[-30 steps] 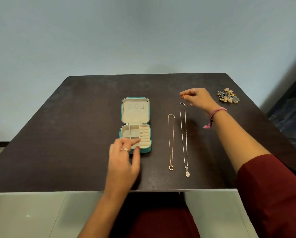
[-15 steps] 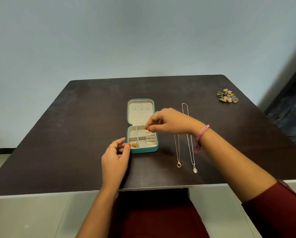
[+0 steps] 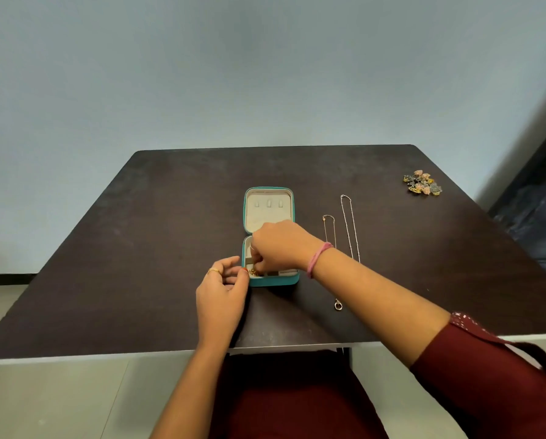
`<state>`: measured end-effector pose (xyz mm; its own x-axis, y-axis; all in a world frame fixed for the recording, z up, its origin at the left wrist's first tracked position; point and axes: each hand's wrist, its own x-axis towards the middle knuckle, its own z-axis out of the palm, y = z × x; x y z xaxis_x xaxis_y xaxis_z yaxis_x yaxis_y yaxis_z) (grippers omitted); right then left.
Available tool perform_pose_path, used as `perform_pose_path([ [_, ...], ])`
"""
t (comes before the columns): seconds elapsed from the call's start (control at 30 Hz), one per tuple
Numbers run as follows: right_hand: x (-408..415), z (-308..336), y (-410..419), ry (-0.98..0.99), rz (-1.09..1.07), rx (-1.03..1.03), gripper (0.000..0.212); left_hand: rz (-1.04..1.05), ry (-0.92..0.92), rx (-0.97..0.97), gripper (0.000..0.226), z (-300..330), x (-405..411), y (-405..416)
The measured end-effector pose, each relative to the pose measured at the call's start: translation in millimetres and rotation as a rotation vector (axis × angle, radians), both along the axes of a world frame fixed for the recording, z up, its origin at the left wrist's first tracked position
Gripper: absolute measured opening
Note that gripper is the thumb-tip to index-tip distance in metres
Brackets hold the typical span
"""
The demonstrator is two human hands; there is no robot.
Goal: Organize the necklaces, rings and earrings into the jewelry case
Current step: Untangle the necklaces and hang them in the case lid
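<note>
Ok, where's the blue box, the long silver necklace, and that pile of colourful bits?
jewelry case (image 3: 269, 282): head view, on its teal front wall.
silver necklace (image 3: 348, 224): head view, on the left strand of its chain.
earring pile (image 3: 422, 182): head view, on the middle of the heap.

A single head-worn wide-angle view looks forward and down from above the person's lap; the dark table (image 3: 138, 248) fills the middle ground at arm's reach; a pale wall (image 3: 265, 74) beyond.
</note>
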<state>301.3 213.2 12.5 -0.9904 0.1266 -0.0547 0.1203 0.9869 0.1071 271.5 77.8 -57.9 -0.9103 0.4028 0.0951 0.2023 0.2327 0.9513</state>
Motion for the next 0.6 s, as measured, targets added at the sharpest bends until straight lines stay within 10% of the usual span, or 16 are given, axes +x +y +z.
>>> perform_pose_path([
  [0.27,-6,4,-3,-0.102,0.006,-0.056,0.027,-0.023,-0.006,0.023,0.015,0,1,-3],
  [0.6,24,50,19,0.005,-0.042,-0.613,0.01,-0.051,-0.039,0.057,0.022,3,-3,-5],
])
